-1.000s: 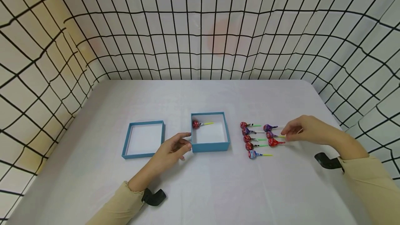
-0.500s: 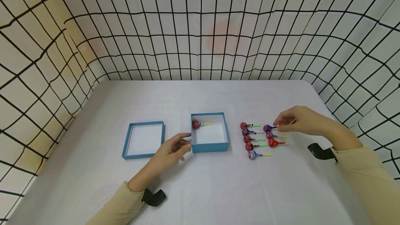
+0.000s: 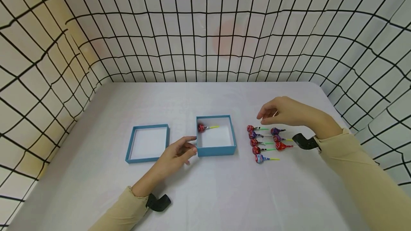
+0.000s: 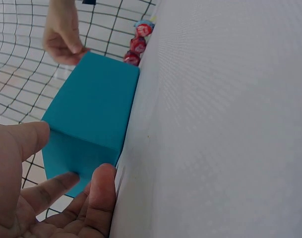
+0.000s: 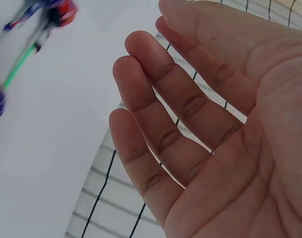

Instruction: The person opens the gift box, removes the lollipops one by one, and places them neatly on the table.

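My left hand [image 3: 174, 154] lies at the left side of a blue box [image 3: 216, 150]. In the left wrist view, its relaxed fingertips touch the wall near a corner. Inside the box rests a red-wrapped lollipop [image 3: 201, 128] with a yellow stick. My right hand [image 3: 289, 112] hovers above the far end of the lollipops on the right, fingers loosely bent. No held thing shows in its palm [image 5: 225, 183] in the right wrist view. Nearest to its fingertips is a red lollipop [image 3: 250, 128] with a green stick. A purple lollipop [image 3: 275, 131] lies under the hand.
Left of the box lies its open blue lid [image 3: 146, 160]. Several lollipops form a left column ending in a blue-wrapped one [image 3: 259, 158]; the right column includes a bright red one [image 3: 280, 146]. A black grid [image 3: 205, 36] on white walls surrounds the white table [image 3: 221, 195].
My right hand has moved left and away from me, from the sticks of the right column to above the far lollipops. The left hand and the box have stayed put.
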Action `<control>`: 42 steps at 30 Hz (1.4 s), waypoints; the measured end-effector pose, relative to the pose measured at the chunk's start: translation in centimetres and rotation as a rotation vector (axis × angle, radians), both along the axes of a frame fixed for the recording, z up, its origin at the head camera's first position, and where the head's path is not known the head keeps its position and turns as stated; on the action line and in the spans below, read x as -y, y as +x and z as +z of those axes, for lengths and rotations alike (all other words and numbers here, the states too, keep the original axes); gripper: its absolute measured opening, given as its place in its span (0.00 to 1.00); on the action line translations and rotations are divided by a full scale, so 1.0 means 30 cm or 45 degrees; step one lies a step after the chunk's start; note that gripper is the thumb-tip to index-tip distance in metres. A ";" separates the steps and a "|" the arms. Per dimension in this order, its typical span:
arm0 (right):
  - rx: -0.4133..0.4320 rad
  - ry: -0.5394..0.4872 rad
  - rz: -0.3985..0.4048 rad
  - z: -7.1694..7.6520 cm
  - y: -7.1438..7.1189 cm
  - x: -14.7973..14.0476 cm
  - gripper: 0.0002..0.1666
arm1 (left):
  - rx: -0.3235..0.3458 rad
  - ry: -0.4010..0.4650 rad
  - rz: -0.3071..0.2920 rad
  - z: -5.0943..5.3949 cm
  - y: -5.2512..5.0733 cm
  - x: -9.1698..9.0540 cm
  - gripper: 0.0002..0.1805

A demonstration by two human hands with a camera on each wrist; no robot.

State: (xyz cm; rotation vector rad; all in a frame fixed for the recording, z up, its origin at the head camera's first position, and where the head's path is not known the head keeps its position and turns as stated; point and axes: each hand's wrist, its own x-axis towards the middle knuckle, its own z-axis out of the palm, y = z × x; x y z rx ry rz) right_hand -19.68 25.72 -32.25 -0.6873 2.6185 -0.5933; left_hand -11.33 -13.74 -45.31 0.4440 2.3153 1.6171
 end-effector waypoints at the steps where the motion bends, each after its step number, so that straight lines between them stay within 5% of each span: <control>1: -0.001 0.001 0.013 0.004 -0.004 0.016 0.07 | -0.001 0.001 0.000 0.000 0.000 0.000 0.27; 22: 0.033 0.018 0.245 0.000 -0.083 0.328 0.15 | -0.001 0.042 0.003 0.001 0.004 -0.004 0.27; 42: 0.181 0.168 0.264 -0.078 -0.091 0.478 0.26 | 0.003 0.046 -0.004 0.003 0.001 -0.009 0.27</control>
